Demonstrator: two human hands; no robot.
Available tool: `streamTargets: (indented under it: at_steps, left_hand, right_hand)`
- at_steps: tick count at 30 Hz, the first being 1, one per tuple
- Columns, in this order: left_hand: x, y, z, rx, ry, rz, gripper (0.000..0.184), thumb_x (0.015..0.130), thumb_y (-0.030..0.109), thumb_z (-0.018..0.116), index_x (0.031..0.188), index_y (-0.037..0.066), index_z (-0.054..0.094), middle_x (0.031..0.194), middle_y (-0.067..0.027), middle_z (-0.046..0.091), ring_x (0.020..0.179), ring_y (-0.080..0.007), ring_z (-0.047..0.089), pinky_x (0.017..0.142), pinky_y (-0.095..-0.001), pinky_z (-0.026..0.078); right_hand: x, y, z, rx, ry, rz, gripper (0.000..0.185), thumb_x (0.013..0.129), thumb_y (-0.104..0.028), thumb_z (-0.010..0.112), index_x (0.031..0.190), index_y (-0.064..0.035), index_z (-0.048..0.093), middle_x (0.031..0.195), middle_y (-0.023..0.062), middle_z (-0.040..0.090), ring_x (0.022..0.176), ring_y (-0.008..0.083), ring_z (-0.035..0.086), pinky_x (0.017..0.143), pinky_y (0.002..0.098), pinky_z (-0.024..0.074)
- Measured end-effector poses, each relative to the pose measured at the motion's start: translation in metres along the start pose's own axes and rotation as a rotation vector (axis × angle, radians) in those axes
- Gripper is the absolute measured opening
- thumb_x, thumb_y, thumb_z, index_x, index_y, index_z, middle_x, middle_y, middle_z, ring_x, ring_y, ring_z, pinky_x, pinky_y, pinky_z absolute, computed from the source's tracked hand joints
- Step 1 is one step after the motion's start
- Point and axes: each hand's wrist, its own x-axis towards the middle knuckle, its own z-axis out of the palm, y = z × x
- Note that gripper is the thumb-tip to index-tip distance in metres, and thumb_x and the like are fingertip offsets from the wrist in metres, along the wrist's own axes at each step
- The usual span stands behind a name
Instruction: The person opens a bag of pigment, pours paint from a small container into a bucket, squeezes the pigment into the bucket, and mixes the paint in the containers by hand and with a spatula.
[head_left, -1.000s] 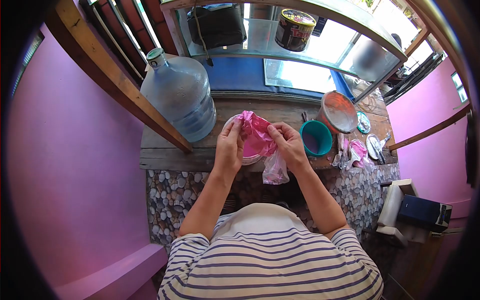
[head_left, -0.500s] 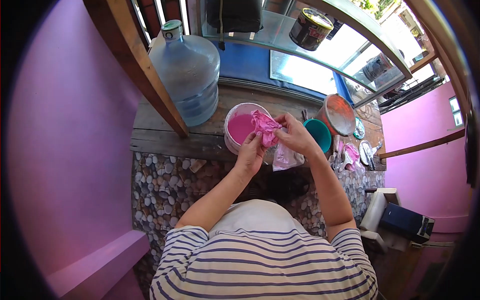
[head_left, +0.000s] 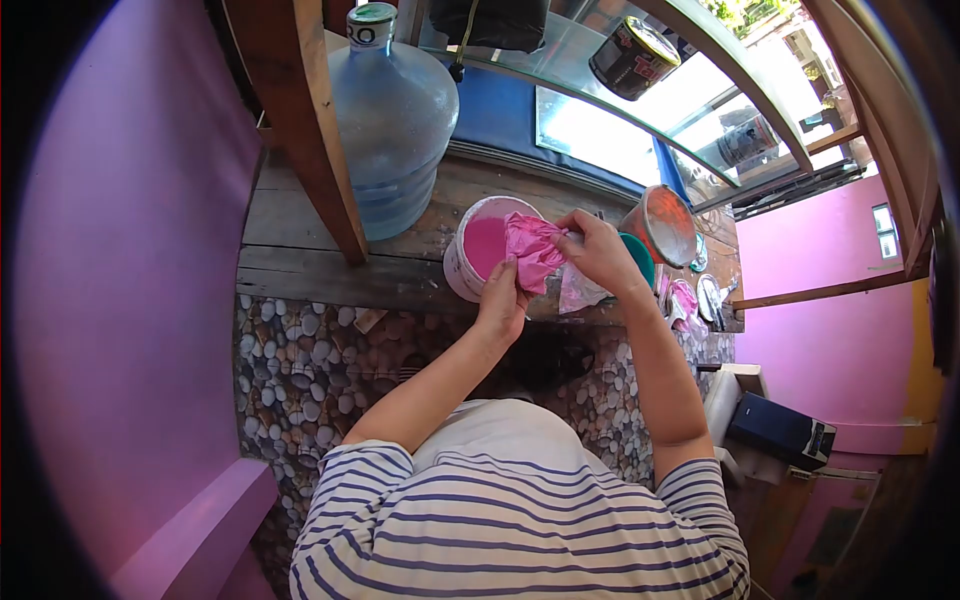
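A crumpled pink cloth (head_left: 532, 252) is stretched between my two hands, over the right side of a white bucket (head_left: 461, 272). My left hand (head_left: 503, 300) pinches its lower edge, thumb up. At the upper right, my right hand (head_left: 598, 258) grips the cloth between thumb and fingers. Pink paint (head_left: 483, 245) fills part of the bucket. Below my right hand is a whitish, pink-stained plastic-looking piece (head_left: 580, 291); I cannot tell whether it joins the cloth. A green container (head_left: 641, 258) is partly hidden behind my right hand.
On the wooden bench (head_left: 300, 270) stand a large water bottle (head_left: 395, 140) and an orange-stained bucket (head_left: 660, 228). Paint-smeared items (head_left: 688, 305) lie farther right. A wooden post (head_left: 315, 150) rises at the left. A paint can (head_left: 635, 60) sits on the glass shelf above.
The pink cloth is more spread out between my hands, with my right hand slightly higher. The view has shifted, so the bottle appears farther right and the right-hand items farther left.
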Motion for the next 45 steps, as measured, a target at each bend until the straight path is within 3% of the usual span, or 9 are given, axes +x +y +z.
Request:
streamTargets:
  at_steps: [2, 4, 13, 17, 19, 29, 32, 37, 45]
  left_hand:
    - [-0.002, 0.003, -0.004, -0.003, -0.010, -0.049, 0.021, 0.102, 0.022, 0.047, 0.115, 0.007, 0.056, 0.107, -0.0033, 0.063, 0.095, -0.0159, 0.062, 0.078, -0.0347, 0.052]
    - [-0.004, 0.005, -0.009, -0.142, -0.156, -0.134, 0.022, 0.100, 0.021, 0.051, 0.115, 0.007, 0.056, 0.105, -0.0023, 0.063, 0.095, -0.0159, 0.061, 0.078, -0.0346, 0.051]
    - [-0.007, -0.011, -0.009, 0.069, -0.160, -0.107, 0.025, 0.093, 0.007, 0.062, 0.117, 0.006, 0.054, 0.104, -0.0027, 0.064, 0.090, -0.0142, 0.064, 0.079, -0.0302, 0.056]
    - [-0.003, -0.017, -0.015, 0.080, -0.095, -0.135, 0.025, 0.093, 0.011, 0.063, 0.116, 0.006, 0.054, 0.103, -0.0027, 0.064, 0.086, -0.0135, 0.064, 0.074, -0.0297, 0.057]
    - [-0.001, -0.017, -0.016, 0.082, -0.053, -0.160, 0.022, 0.094, 0.015, 0.063, 0.113, 0.007, 0.055, 0.100, -0.0025, 0.064, 0.084, -0.0130, 0.063, 0.072, -0.0288, 0.057]
    - [-0.008, -0.015, -0.020, -0.051, -0.092, -0.234, 0.009, 0.094, 0.013, 0.061, 0.102, 0.008, 0.060, 0.090, -0.0023, 0.064, 0.081, -0.0136, 0.063, 0.072, -0.0303, 0.057]
    - [-0.009, -0.014, -0.019, -0.068, -0.147, -0.240, 0.015, 0.092, 0.008, 0.062, 0.106, 0.006, 0.057, 0.091, -0.0037, 0.064, 0.080, -0.0147, 0.063, 0.074, -0.0315, 0.057]
    - [-0.007, -0.014, -0.017, 0.065, -0.043, -0.249, 0.034, 0.087, 0.001, 0.066, 0.116, 0.005, 0.049, 0.096, -0.0060, 0.064, 0.084, -0.0168, 0.065, 0.071, -0.0279, 0.057]
    - [-0.008, -0.016, -0.018, 0.097, 0.009, -0.188, 0.031, 0.088, 0.001, 0.067, 0.114, 0.005, 0.050, 0.095, -0.0057, 0.064, 0.080, -0.0155, 0.066, 0.069, -0.0262, 0.057]
  right_hand:
    - [0.001, 0.002, -0.001, -0.011, -0.015, 0.028, 0.026, 0.089, -0.016, 0.065, 0.107, 0.0025, 0.067, 0.095, 0.0167, 0.070, 0.089, 0.0229, 0.067, 0.082, 0.0333, 0.0506]
    - [0.003, 0.004, -0.002, 0.071, -0.065, 0.040, 0.027, 0.087, -0.021, 0.065, 0.102, 0.0018, 0.067, 0.100, 0.0211, 0.069, 0.098, 0.0347, 0.065, 0.087, 0.0397, 0.0488]
    - [0.013, 0.006, -0.002, 0.035, 0.014, 0.086, 0.027, 0.086, -0.016, 0.062, 0.107, -0.0001, 0.067, 0.104, 0.0196, 0.069, 0.101, 0.0350, 0.065, 0.091, 0.0394, 0.0480]
    - [0.020, 0.005, 0.002, -0.053, 0.000, 0.078, 0.026, 0.086, -0.015, 0.062, 0.107, -0.0012, 0.067, 0.105, 0.0189, 0.069, 0.101, 0.0348, 0.064, 0.092, 0.0400, 0.0479]
    - [0.023, 0.007, 0.007, -0.107, 0.042, 0.055, 0.023, 0.085, -0.012, 0.063, 0.105, -0.0022, 0.067, 0.101, 0.0145, 0.070, 0.096, 0.0273, 0.066, 0.087, 0.0345, 0.0486]
    - [0.027, 0.006, 0.016, -0.164, 0.041, -0.006, 0.024, 0.082, -0.007, 0.060, 0.105, -0.0016, 0.066, 0.102, 0.0161, 0.068, 0.098, 0.0299, 0.065, 0.088, 0.0358, 0.0488]
    - [0.030, 0.007, 0.015, -0.178, 0.045, -0.055, 0.024, 0.082, -0.006, 0.059, 0.105, -0.0018, 0.065, 0.101, 0.0167, 0.068, 0.098, 0.0312, 0.064, 0.088, 0.0365, 0.0488]
    - [0.034, 0.009, 0.018, -0.132, 0.031, -0.067, 0.023, 0.082, -0.007, 0.061, 0.104, -0.0009, 0.064, 0.101, 0.0181, 0.068, 0.098, 0.0332, 0.065, 0.087, 0.0384, 0.0496]
    - [0.036, 0.023, 0.011, -0.166, 0.037, -0.028, 0.020, 0.086, -0.011, 0.062, 0.103, -0.0003, 0.063, 0.101, 0.0198, 0.068, 0.099, 0.0353, 0.065, 0.086, 0.0406, 0.0496]
